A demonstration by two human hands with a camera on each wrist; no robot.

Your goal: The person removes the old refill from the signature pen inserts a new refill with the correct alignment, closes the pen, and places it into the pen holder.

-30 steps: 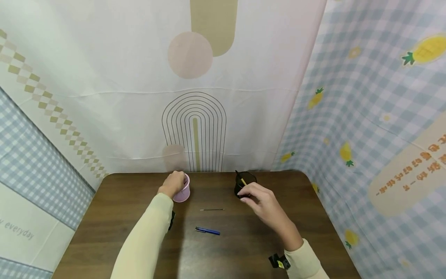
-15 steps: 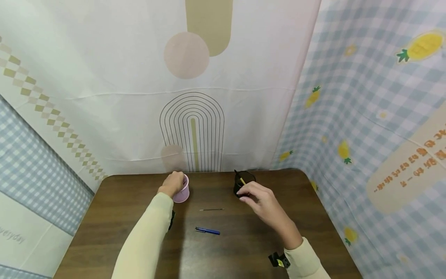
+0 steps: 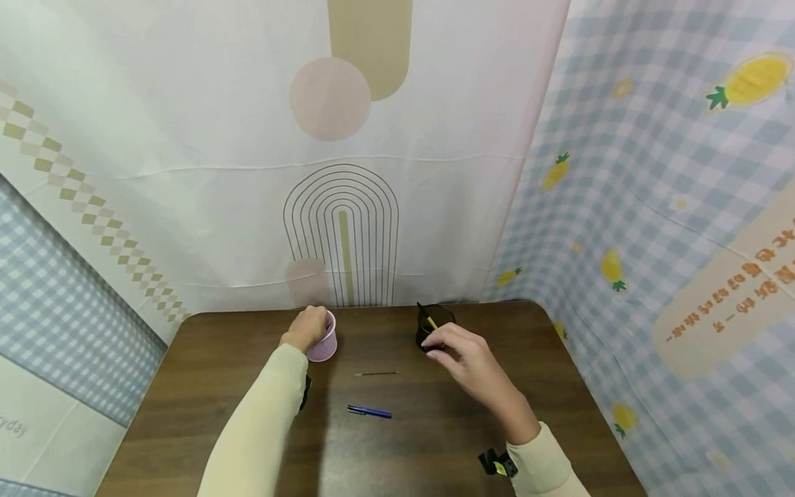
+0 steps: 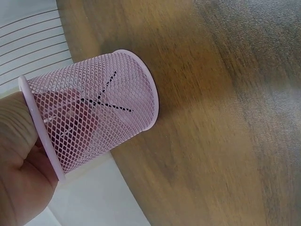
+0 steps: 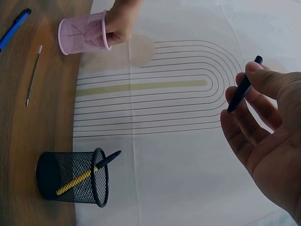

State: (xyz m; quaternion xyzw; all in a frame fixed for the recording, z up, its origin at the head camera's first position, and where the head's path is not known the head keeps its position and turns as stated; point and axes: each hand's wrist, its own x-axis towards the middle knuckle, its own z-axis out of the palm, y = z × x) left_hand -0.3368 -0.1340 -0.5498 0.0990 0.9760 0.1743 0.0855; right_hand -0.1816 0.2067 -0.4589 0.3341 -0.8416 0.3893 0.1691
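Note:
My left hand (image 3: 307,327) reaches down into a pink mesh pen cup (image 3: 324,348), fingers inside past the rim. Through the mesh in the left wrist view, thin dark sticks (image 4: 120,108) lie crossed near the fingertips; whether they are pinched is unclear. My right hand (image 3: 467,355) is raised in front of the black mesh pen cup (image 3: 426,340). Between thumb and fingers it pinches a short dark tapered pen piece (image 5: 242,88). A yellow pen with a dark end (image 5: 76,181) leans inside the black cup.
On the brown table (image 3: 397,455) lie a blue pen (image 3: 370,412) and, farther back, a thin pen refill (image 3: 377,373). A patterned cloth (image 3: 435,207) hangs behind the table's back edge, and a checked one (image 3: 596,193) on the right.
The head view has shifted slightly. Both hands stay almost where they were, the left in the pink cup and the right pinching the dark pen piece.

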